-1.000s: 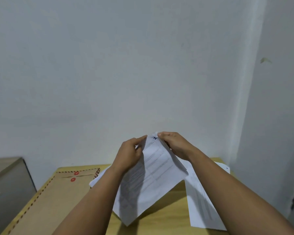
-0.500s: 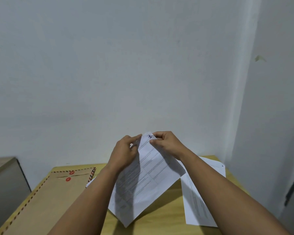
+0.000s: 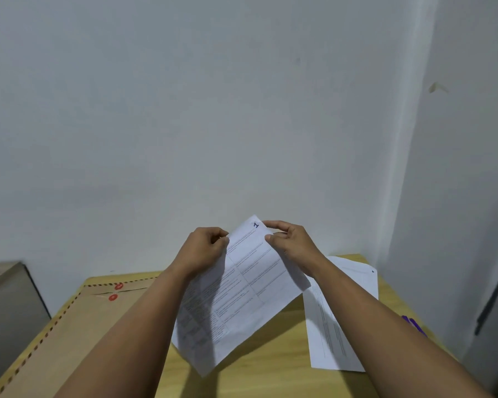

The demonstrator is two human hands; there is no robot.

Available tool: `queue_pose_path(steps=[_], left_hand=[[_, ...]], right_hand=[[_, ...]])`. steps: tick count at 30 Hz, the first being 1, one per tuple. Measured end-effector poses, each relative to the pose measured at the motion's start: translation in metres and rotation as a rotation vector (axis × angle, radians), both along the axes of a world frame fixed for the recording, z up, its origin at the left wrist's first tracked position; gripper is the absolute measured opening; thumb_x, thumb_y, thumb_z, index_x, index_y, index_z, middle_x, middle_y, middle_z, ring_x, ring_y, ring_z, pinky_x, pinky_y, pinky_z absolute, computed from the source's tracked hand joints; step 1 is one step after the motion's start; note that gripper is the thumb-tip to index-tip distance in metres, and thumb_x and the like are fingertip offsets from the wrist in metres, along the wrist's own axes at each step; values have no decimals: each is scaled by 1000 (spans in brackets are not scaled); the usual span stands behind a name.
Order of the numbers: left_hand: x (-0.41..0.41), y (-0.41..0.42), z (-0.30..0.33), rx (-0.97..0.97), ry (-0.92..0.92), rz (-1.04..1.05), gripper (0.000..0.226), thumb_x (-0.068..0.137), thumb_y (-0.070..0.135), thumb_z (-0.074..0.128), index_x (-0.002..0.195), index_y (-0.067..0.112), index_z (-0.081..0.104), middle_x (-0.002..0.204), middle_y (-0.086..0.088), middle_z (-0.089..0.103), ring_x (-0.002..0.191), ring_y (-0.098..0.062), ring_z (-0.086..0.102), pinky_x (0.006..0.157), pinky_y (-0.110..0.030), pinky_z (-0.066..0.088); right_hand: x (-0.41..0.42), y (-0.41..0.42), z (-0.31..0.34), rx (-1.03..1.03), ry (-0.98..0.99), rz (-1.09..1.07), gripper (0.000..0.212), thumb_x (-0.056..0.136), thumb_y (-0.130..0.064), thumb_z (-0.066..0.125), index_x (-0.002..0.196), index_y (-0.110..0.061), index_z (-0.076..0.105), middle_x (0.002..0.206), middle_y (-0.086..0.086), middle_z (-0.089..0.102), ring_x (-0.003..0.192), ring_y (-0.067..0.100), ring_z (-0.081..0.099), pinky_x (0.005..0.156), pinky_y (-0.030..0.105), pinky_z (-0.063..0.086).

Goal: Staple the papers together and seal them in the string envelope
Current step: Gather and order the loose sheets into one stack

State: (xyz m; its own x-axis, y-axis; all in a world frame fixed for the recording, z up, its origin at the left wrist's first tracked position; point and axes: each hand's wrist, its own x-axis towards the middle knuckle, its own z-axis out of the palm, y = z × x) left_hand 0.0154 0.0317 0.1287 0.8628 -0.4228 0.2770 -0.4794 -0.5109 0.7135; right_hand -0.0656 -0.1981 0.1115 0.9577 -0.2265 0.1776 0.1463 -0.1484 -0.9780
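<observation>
Hands grip printed papers [image 3: 242, 294] above the desk [image 3: 270, 369]: left hand [image 3: 202, 251] and right hand [image 3: 291, 242] each pinch the top. String envelope [image 3: 78, 320] lies left of them. Squaring the corners first should give a neater staple.

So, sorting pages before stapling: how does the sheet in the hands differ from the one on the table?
The held sheet hangs tilted above the table, pinched near its top by the left hand and right hand; the lying sheet rests flat, untouched. The held sheet shows a table grid; the lying sheet shows text lines. Both are white, printed.
</observation>
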Motion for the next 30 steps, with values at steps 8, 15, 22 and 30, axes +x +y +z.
queue_pose_path(steps=[8, 15, 22, 30], left_hand=[[5, -15, -46, 114, 115, -96, 25, 99, 31, 61, 121, 34, 73, 105, 23, 72, 104, 2, 65, 96, -28, 51], [3, -34, -106, 181, 66, -140, 24, 98, 28, 64, 118, 27, 76, 120, 13, 73, 113, -1, 64, 95, -22, 46], [0, -50, -117, 110, 51, -163, 23, 98, 24, 64, 119, 24, 76, 121, 12, 73, 113, 0, 63, 90, -17, 42], [-4, -50, -108, 46, 120, -152, 23, 100, 30, 63, 120, 30, 74, 111, 16, 74, 100, 4, 66, 75, -8, 41]], right_hand=[[-22, 4, -61, 24, 114, -102, 33, 102, -4, 61, 129, -19, 72, 85, -8, 81, 80, 7, 79, 66, 14, 57], [-39, -40, -104, -321, 474, -174, 53, 97, -11, 65, 148, -11, 54, 99, 4, 77, 83, 14, 73, 70, 23, 56], [-77, -113, -112, -850, 925, -415, 10, 86, -15, 62, 85, -16, 52, 98, 6, 62, 97, 29, 67, 69, 31, 50], [-81, -122, -130, -799, 1240, -387, 95, 47, -70, 92, 118, -18, 56, 110, 1, 65, 94, 21, 64, 52, 29, 45]])
